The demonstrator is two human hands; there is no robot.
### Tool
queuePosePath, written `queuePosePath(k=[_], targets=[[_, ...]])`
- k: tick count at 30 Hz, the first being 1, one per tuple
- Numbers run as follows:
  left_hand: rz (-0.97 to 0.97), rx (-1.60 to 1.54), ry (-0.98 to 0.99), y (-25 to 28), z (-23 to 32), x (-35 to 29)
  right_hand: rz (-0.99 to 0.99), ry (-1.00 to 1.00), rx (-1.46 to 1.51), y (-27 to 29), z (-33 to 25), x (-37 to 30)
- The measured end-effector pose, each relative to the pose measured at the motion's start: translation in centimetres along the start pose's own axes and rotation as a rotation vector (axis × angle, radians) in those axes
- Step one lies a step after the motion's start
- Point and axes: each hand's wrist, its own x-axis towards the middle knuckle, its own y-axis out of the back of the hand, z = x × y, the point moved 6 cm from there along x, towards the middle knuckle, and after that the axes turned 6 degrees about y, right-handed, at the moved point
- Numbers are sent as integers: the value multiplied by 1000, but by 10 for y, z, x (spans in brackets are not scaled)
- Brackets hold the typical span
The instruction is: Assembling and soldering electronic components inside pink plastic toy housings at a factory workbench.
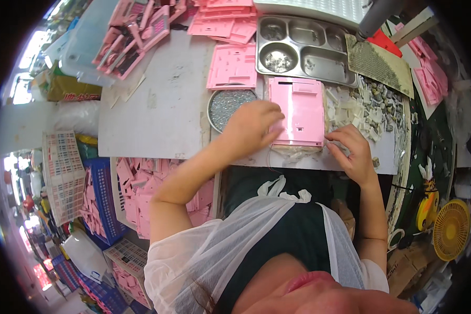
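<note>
A glossy pink rectangular plastic panel (298, 115) is lying near the front edge of the pale surface (152, 115), right of its middle, with crinkled clear plastic film (296, 154) showing beneath. The left hand (252, 125) is overlapping the panel's left edge, appearing blurred — cannot tell whether that grip is closing on it. The right hand (354, 152) is sitting beside the panel's front right corner, finger and thumb bending; holding or merely touching, cannot tell. Judging by look: probably weighing little, behaving stiffly, its shine suggesting slipperiness; thin edges possibly risking cracks. Favouring a light hold on opposite long sides — avoiding the cutouts.
</note>
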Motion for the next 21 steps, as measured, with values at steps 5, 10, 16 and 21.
queuePosePath(k=[5, 10, 16, 21], targets=[[-106, 176, 1, -14, 17, -12, -40, -135, -4, 5, 24, 14], [-178, -412, 249, 16, -50, 40, 628, -105, 313, 81, 80, 115], [186, -182, 210, 37, -78, 124, 452, 21, 417, 72, 92, 205], [88, -321, 371, 34, -63, 67, 359, -6, 35, 50, 64, 127]])
